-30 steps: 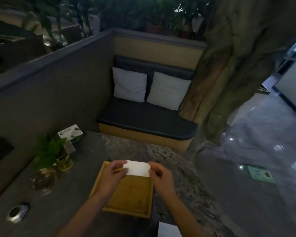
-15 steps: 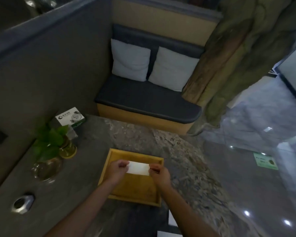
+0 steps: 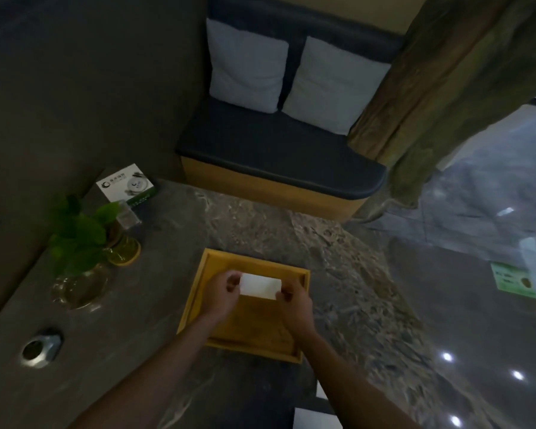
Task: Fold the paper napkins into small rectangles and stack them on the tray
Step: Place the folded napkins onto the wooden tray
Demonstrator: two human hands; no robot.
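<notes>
A small white folded napkin [image 3: 260,285] is held over the far half of the wooden tray [image 3: 212,261]. My left hand [image 3: 222,292] pinches its left end and my right hand [image 3: 294,300] pinches its right end. The tray's bare floor shows below the napkin; whether the napkin touches the tray I cannot tell. More white paper [image 3: 314,418] lies at the bottom edge of the view, partly cut off.
On the stone table [image 3: 260,224], a green plant in a glass vase [image 3: 78,267] stands at the left with a yellow coaster [image 3: 124,252] behind it and a tissue box [image 3: 126,185] beyond. A metal ashtray [image 3: 41,348] sits near left. A bench with two cushions is ahead.
The view has tilted down and the hands with the folded napkin have moved forward and lower, from the tray's far rim to over its far half. Both hands keep their hold.
</notes>
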